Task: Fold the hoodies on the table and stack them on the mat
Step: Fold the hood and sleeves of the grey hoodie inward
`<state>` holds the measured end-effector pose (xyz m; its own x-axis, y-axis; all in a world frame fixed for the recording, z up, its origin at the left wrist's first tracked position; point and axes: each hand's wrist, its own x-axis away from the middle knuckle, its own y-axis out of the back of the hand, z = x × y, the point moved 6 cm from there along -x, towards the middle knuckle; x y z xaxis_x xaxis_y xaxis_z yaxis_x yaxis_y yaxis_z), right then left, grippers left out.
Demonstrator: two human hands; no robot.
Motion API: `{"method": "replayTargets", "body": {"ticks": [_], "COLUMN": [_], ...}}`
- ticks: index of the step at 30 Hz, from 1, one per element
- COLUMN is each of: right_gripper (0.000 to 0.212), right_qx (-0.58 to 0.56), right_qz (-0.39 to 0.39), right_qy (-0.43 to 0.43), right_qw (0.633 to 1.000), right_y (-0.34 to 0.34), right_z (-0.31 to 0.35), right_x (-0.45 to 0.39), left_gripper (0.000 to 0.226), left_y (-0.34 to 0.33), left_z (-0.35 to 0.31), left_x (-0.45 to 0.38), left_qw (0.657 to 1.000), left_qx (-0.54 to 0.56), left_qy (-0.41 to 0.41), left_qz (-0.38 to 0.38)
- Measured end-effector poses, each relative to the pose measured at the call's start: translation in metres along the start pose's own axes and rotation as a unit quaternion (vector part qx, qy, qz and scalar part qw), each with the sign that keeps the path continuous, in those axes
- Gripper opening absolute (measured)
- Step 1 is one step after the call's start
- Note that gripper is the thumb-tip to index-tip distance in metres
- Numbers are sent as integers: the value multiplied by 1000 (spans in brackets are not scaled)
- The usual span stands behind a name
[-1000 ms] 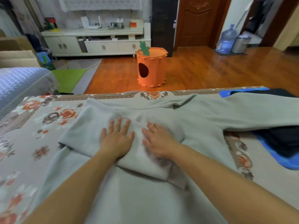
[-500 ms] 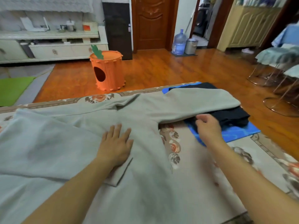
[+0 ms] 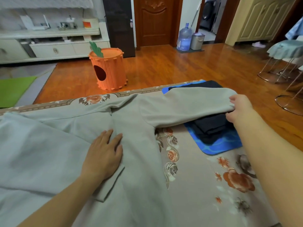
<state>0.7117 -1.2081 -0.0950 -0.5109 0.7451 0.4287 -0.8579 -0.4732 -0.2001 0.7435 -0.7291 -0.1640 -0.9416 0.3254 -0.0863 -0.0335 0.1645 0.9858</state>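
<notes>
Grey hoodie [image 3: 68, 145]: spread across the lower left and centre of the frame, on the floral tablecloth [image 3: 205, 185]. One sleeve already lies folded across the body at left; the other sleeve [image 3: 188, 105] stretches toward the upper right and drapes over the mat.

My left hand [image 3: 105, 154]: lower centre, palm down, fingers straight and slightly spread, pressing flat on the hoodie's body beside the folded sleeve's cuff. It grips nothing.

My right hand [image 3: 239, 107]: right of centre, at the far end of the outstretched sleeve. Fingers lie over the top of the cuff, thumb tucked beneath, so I hold the cloth in a pinch.

Blue mat [image 3: 221, 146]: right of centre, on the tablecloth near the table's far edge; partly covered by the sleeve.

Dark folded garment [image 3: 211, 126]: lies on the mat, under the sleeve and just beside my right hand. I cannot tell whether it is one piece or several.

Orange carrot-shaped barrel [image 3: 109, 69]: upper centre-left, on the wooden floor [image 3: 180, 68] beyond the table, with a dark oval opening and a green leaf on top.

Water bottle [image 3: 184, 37] and metal bin [image 3: 197, 40]: top centre-right, side by side by the doorway.

White cabinet [image 3: 49, 46]: upper left, along the wall.

Green floor mat [image 3: 14, 89]: left edge.
</notes>
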Motion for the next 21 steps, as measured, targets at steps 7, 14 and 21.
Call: {"method": "replayTargets", "body": {"ticks": [7,14,21], "right_gripper": [20,42,48], "right_qx": [-121,163,485], "right_qz": [80,413,578], "right_qy": [50,369,551], "right_qw": [988,816,357], "right_y": [-27,-170,-144], "right_z": [31,18,-214], "right_x": [35,266,370], "left_gripper": [58,50,61], "left_y": [6,78,78], "left_z": [1,63,195], "left_x": [0,42,147], "left_qw": [999,632,427], "left_qx": [42,749,834], "left_qy": [-8,155,350], "left_qz": [-23,-127,1]}}
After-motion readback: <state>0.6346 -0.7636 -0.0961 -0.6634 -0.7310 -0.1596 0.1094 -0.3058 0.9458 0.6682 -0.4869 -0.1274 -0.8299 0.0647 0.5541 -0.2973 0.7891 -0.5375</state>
